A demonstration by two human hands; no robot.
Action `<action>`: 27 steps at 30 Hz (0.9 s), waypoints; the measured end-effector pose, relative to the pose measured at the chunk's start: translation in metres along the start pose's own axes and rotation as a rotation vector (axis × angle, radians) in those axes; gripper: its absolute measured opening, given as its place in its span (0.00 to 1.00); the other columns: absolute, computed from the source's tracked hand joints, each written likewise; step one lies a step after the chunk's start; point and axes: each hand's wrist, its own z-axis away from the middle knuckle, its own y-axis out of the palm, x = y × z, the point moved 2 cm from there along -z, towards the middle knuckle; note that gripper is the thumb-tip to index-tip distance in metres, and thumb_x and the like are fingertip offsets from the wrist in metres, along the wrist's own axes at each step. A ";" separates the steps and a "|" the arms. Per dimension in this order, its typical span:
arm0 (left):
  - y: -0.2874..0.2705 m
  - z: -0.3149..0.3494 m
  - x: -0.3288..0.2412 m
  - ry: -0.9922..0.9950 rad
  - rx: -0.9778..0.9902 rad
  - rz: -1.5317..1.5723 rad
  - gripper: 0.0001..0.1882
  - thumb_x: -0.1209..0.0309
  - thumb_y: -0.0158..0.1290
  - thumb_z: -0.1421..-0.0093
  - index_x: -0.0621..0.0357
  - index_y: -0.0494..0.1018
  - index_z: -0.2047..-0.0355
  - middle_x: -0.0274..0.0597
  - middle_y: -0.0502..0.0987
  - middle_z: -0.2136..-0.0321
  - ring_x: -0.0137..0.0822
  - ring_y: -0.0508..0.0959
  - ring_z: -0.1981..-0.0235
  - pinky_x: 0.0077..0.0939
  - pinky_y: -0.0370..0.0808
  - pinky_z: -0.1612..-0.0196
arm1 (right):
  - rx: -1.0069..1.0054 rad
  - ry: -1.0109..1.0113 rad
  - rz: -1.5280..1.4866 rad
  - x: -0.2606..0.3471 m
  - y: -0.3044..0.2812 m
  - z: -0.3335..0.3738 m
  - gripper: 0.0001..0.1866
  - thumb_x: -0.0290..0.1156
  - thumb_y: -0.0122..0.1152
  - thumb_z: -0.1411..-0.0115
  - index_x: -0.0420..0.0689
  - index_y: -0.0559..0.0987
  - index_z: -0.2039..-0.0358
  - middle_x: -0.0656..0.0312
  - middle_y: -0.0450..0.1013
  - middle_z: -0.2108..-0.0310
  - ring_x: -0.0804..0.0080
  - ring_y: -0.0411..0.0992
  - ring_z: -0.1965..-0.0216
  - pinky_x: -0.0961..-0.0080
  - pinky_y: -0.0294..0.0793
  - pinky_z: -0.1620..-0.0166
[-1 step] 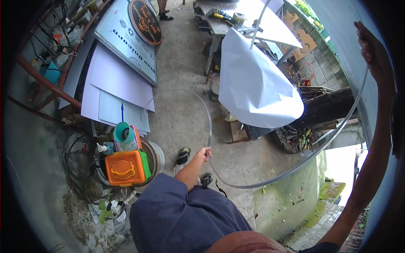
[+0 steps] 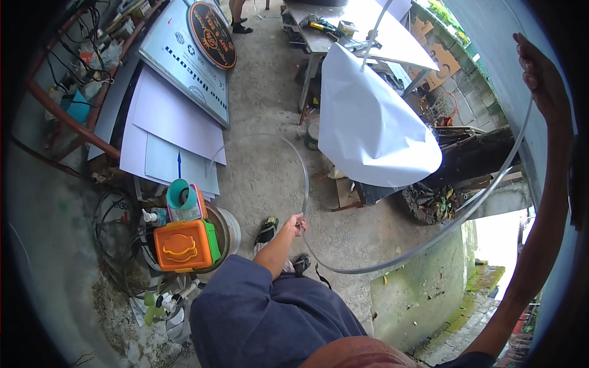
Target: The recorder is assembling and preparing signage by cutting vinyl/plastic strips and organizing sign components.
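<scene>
A long, thin, clear-grey flexible tube [image 2: 423,248] bows in a wide curve between my two hands. My left hand [image 2: 296,224], low in front of me, has its fingers closed round the tube. Beyond that hand, a free length loops up and over to the left above the concrete floor, its end near the leaning sheets. My right hand [image 2: 543,83] is raised at the far right against a pale wall. There the tube runs up into the curled fingers, with the thumb side pointing upward. Whether the piece is hollow or a flat strip is hard to make out.
A large white sheet [image 2: 374,122] hangs off a cluttered work table [image 2: 405,34]. Signboards [image 2: 187,55] and pale panels [image 2: 175,113] lean on the left. An orange case [image 2: 182,246] rests on a bucket [image 2: 229,230] beside my left arm. Someone's legs [image 2: 237,13] stand far back.
</scene>
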 end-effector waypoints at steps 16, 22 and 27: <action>0.038 -0.001 0.043 0.071 0.215 -0.226 0.09 0.75 0.49 0.39 0.70 0.72 0.62 0.49 0.78 0.69 0.41 0.80 0.68 0.37 0.81 0.63 | -0.215 -0.001 0.197 0.005 -0.077 0.091 0.16 0.39 0.58 0.38 0.41 0.74 0.56 0.75 0.65 0.79 0.94 0.57 0.88 0.92 0.57 0.88; 0.090 -0.026 0.127 0.006 0.120 -0.691 0.12 0.73 0.44 0.35 0.72 0.71 0.58 0.58 0.77 0.59 0.47 0.80 0.57 0.44 0.79 0.52 | -0.272 -0.005 0.348 0.056 -0.080 0.127 0.25 0.41 0.58 0.38 0.38 0.70 0.46 0.75 0.65 0.80 0.95 0.56 0.89 0.93 0.53 0.89; 0.085 -0.024 0.169 -0.234 0.035 -0.750 0.16 0.70 0.43 0.33 0.73 0.67 0.52 0.58 0.76 0.56 0.51 0.79 0.55 0.45 0.78 0.52 | 0.133 0.116 -0.067 0.096 -0.055 0.134 0.11 0.28 0.49 0.34 0.34 0.72 0.58 0.60 0.69 0.77 0.75 0.63 0.82 0.80 0.62 0.79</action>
